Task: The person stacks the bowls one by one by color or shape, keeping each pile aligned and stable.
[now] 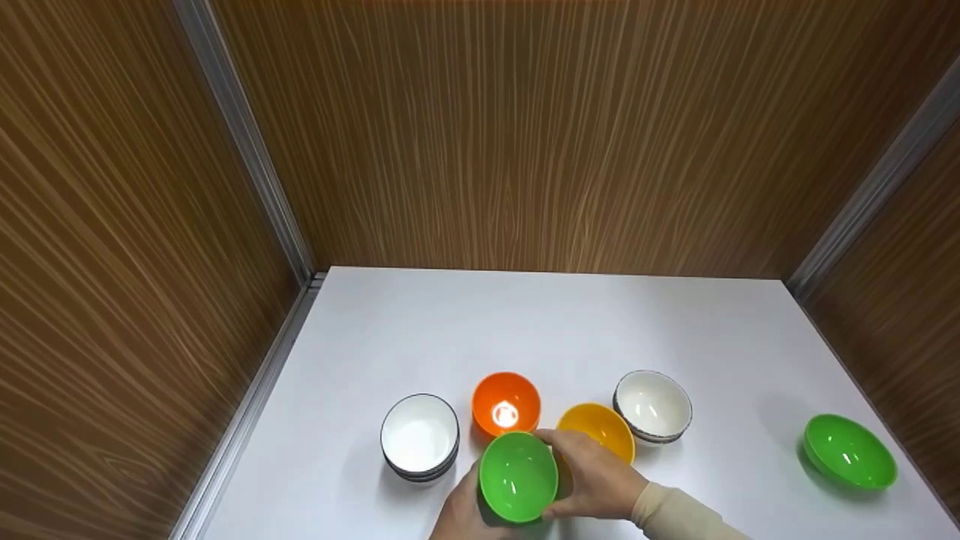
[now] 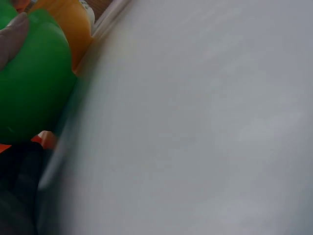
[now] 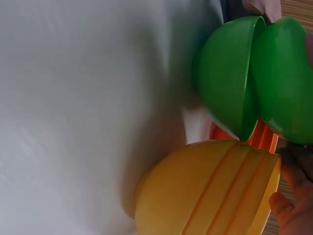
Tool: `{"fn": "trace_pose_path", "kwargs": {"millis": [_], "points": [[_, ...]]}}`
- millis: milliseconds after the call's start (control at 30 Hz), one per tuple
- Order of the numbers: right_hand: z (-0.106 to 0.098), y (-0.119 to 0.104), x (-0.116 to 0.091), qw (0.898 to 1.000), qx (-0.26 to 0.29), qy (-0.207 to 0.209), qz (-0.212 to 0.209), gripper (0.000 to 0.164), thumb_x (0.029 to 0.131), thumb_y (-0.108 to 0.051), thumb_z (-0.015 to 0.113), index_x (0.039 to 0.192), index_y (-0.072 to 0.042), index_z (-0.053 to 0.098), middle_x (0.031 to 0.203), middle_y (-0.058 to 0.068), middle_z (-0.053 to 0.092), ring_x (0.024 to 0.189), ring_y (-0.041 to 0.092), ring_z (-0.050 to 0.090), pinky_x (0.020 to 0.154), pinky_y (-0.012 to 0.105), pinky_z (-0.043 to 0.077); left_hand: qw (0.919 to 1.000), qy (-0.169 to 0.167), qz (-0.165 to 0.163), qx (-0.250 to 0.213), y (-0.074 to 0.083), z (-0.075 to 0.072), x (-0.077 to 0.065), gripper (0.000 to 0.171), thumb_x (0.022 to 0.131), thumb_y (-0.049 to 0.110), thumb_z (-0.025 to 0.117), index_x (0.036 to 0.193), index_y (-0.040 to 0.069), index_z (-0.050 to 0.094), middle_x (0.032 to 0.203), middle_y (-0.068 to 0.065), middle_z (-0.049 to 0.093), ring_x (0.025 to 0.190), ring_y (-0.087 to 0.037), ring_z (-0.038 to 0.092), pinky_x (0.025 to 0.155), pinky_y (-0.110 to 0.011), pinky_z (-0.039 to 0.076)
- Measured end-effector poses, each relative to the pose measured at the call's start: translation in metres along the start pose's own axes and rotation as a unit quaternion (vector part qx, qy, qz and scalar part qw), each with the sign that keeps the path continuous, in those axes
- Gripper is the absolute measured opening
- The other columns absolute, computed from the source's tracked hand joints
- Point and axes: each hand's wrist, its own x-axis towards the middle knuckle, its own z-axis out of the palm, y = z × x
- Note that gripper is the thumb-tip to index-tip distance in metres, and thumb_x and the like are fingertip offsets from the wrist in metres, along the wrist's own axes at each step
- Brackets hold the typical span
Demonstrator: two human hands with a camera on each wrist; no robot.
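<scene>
My right hand [image 1: 600, 476] grips a green bowl [image 1: 517, 477] by its rim, thumb at the near side and fingers at the far side. Below it in the right wrist view stands a second green bowl [image 3: 225, 73], and the held one [image 3: 283, 83] is tilted at its mouth. My left hand [image 1: 463, 510] curls against the left side of the green bowls, partly hidden under the upper one. Just beyond are an orange bowl [image 1: 506, 401] and a stack of yellow bowls [image 3: 195, 191], which my right hand overlaps in the head view.
Stacked white bowls with dark rims [image 1: 420, 435] stand to the left, and another white stack [image 1: 652, 405] stands right of the yellow bowls. A lone green bowl [image 1: 850, 452] sits far right on the white table [image 1: 555, 322]. Wood-grain panels [image 1: 495, 135] enclose the table.
</scene>
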Motion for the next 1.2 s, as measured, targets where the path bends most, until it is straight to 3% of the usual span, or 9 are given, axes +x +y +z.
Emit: {"fn": "trace_pose_path", "kwargs": {"millis": [367,700,933,1200], "points": [[0.003,0.005,0.002,0.996,-0.074,-0.002,-0.053,0.105,0.051,-0.063,0.076,0.136,-0.013,0.039,0.131,-0.005,0.048,0.123,0.025,0.038,0.098,0.063,0.025,0.9999,0.003,0.007,0.016,-0.001,-0.001,0.001,0.113,0.048,0.057,0.081,0.140,0.042,0.018,0.134,0.021,0.036,0.122,-0.006,0.037,0.103,-0.047,0.027],[0.008,0.008,0.001,0.989,-0.130,0.000,-0.075,0.107,0.053,-0.066,0.074,0.134,-0.005,0.041,0.127,0.003,0.050,0.124,0.028,0.038,0.098,0.061,0.026,0.9994,0.001,0.035,-0.002,-0.004,-0.004,0.002,0.117,0.049,0.051,0.084,0.144,0.034,0.018,0.136,0.017,0.038,0.122,-0.006,0.038,0.103,-0.039,0.030],[0.012,0.005,0.003,0.987,-0.149,-0.001,-0.066,0.115,0.050,-0.071,0.072,0.135,-0.001,0.039,0.130,0.008,0.048,0.125,0.028,0.036,0.099,0.058,0.026,0.9995,0.003,0.030,-0.008,-0.005,-0.003,0.002,0.117,0.050,0.050,0.083,0.145,0.032,0.018,0.137,0.018,0.036,0.122,-0.006,0.037,0.103,-0.039,0.030],[0.013,0.005,0.008,0.983,-0.166,-0.007,-0.084,0.106,0.051,-0.067,0.074,0.131,-0.005,0.046,0.128,0.007,0.050,0.122,0.026,0.039,0.098,0.060,0.026,0.9996,0.002,0.028,-0.006,-0.006,-0.003,0.003,0.117,0.050,0.048,0.084,0.145,0.033,0.017,0.137,0.017,0.036,0.121,-0.007,0.039,0.101,-0.040,0.032]]}}
